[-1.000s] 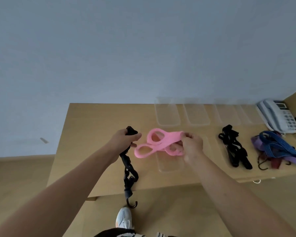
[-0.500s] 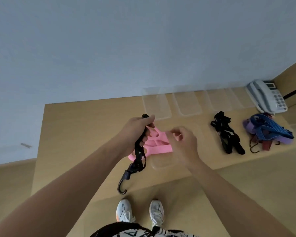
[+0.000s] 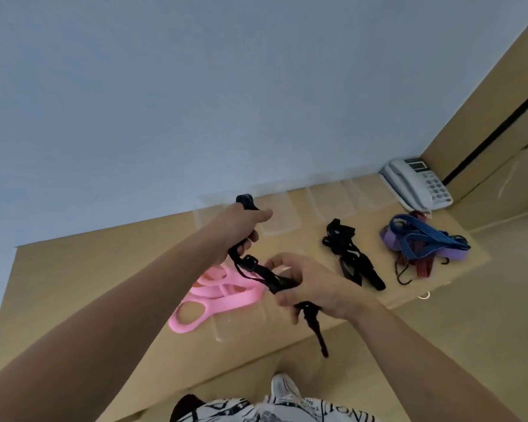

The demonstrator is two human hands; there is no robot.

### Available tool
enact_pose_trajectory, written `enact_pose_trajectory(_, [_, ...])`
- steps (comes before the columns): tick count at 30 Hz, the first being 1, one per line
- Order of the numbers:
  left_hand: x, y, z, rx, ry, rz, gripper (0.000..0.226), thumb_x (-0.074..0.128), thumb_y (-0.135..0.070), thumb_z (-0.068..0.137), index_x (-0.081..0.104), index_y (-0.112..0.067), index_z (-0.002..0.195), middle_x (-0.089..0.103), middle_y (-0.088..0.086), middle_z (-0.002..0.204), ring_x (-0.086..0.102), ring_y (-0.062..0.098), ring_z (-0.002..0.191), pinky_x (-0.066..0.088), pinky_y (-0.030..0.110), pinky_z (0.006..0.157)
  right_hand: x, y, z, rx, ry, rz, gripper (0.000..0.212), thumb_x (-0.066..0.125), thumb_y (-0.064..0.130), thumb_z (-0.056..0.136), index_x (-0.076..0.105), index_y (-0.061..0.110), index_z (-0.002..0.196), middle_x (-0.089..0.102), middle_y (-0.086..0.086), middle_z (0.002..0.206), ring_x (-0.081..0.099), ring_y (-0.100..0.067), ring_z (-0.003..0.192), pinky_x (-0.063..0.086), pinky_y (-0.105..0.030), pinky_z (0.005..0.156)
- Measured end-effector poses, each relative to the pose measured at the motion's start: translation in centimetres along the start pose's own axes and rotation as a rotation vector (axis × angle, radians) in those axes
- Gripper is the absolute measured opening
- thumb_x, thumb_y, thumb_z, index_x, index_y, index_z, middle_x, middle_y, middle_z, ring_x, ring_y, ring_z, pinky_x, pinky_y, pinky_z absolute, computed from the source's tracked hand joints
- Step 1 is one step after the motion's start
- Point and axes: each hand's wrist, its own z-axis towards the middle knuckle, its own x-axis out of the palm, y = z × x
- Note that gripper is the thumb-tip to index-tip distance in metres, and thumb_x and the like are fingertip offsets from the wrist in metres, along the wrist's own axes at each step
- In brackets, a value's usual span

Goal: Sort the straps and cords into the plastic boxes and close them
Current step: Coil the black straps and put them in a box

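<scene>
Pale blue wall (image 3: 195, 86) behind wood table (image 3: 83, 269), tan floor (image 3: 470, 330).

A black cord (image 3: 258, 271) is stretching between both hands; a pink strap (image 3: 217, 295) is lying beneath them; blue and purple straps (image 3: 421, 239) are lying far right.

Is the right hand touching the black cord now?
Touching. The head view shows the right hand curled round the black cord, whose end hangs below it.

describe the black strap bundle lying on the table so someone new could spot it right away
Start at the white desk phone at the table's far right corner. Nearer the table's front lies a tangle of blue and purple straps; the black strap bundle lies just left of it, untouched. Unlike the black cord stretched between the two hands, it rests flat on the wood.
</scene>
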Motion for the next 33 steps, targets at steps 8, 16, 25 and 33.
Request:
enact_pose_trajectory(8, [12.0,-1.8,3.1,-0.1,0.268,0.577,0.03,0.055,-0.04,0.092,0.066,-0.019,0.073,0.06,-0.005,0.056,0.053,0.01,0.042,0.039,0.021,0.047,-10.5,-2.4,-3.2,-0.057,-0.362,-0.953,0.079,0.087,0.044,0.066,0.046,0.046,0.134,0.034,0.019,0.137,0.053,-0.006,0.091,0.051,-0.029,0.082])
enact_pose_trajectory(16, [17.0,-2.2,6.4,0.09,-0.045,0.2,0.01,0.067,-0.03,0.094,0.074,-0.023,0.095,0.072,0.002,0.104,0.064,0.021,0.1,0.053,0.035,0.09,-17.2,-5.9,-5.4,0.002,-0.607,-0.608,0.01,0.069,0.033,0.085,0.06,0.034,0.089,0.066,0.012,0.084,0.061,-0.012,0.081,0.049,-0.027,0.065])
enact_pose_trajectory(25, [18.6,3.2,6.5,-0.045,-0.286,0.167,0.011,0.066,-0.034,0.094,0.071,-0.029,0.103,0.07,-0.004,0.103,0.064,0.018,0.089,0.057,0.039,0.085,-19.0,-8.0,-1.5,0.302,-0.515,-0.921,0.08,0.057,0.046,0.095,0.016,0.016,0.155,0.045,-0.017,0.137,0.05,-0.036,0.121,0.047,-0.044,0.095])
enact_pose_trajectory(33, [17.2,6.3,2.9,-0.056,-0.513,0.237,0.022,0.064,-0.026,0.093,0.072,-0.024,0.113,0.072,-0.008,0.102,0.066,0.013,0.098,0.054,0.029,0.077,-15.6,-8.0,-1.8,0.034,-0.639,-1.242,0.097,0.06,0.065,0.087,0.019,0.01,0.156,0.034,-0.017,0.152,0.032,-0.035,0.14,0.03,-0.045,0.116])
